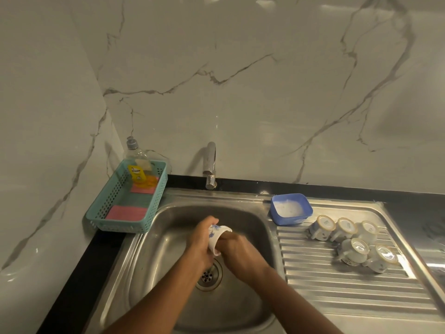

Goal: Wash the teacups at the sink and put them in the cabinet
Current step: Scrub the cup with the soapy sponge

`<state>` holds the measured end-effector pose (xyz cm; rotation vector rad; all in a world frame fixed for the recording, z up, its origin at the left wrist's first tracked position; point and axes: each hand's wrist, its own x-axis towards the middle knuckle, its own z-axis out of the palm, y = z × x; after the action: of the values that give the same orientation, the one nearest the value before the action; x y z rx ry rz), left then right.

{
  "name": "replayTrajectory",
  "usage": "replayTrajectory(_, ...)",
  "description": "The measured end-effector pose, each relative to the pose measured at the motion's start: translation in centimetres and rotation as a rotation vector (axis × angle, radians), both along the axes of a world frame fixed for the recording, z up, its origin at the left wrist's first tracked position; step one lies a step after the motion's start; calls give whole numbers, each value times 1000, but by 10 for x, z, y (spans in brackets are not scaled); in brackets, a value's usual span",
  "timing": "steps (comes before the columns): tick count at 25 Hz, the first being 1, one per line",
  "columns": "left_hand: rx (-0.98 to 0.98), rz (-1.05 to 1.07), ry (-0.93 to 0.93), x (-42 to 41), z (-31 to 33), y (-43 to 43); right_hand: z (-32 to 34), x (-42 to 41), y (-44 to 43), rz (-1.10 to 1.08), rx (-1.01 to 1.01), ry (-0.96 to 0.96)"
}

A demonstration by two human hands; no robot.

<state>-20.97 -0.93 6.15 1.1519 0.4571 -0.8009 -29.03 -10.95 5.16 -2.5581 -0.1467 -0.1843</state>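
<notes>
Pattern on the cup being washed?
White teacup with a blue floral print; head view.

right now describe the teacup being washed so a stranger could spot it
Start at the stainless steel sink basin below the chrome tap. Over its drain, the left hand and right hand hold a white teacup with blue flower print. Unlike the five overturned cups on the ribbed draining board, it is the only one in hand.
</notes>
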Motion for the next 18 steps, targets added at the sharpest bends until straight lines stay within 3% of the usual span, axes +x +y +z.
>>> replayTrajectory(2, 10, -36, 1, 5, -7, 11, 2, -7, -19, -45, -32, -23)
replayTrajectory(6, 9, -52, -32, 15, -5, 27, 10, -18, -52, -507, 498, 136)
replayTrajectory(8, 14, -95, -63, 15, -4, 29, 14, -14, -63, -581, 555, 158)
replayTrajectory(13, -2, -155, -217, 9, 1, 17, 30, -8, -35, -455, 386, 45)
replayTrajectory(15, 13, -147, -267, 10, 4, 14, 31, -12, -15, -359, 482, 74)
replayTrajectory(18, 58, -144, -354, 13, 5, 14, 37, -10, -6, -397, 710, 91)
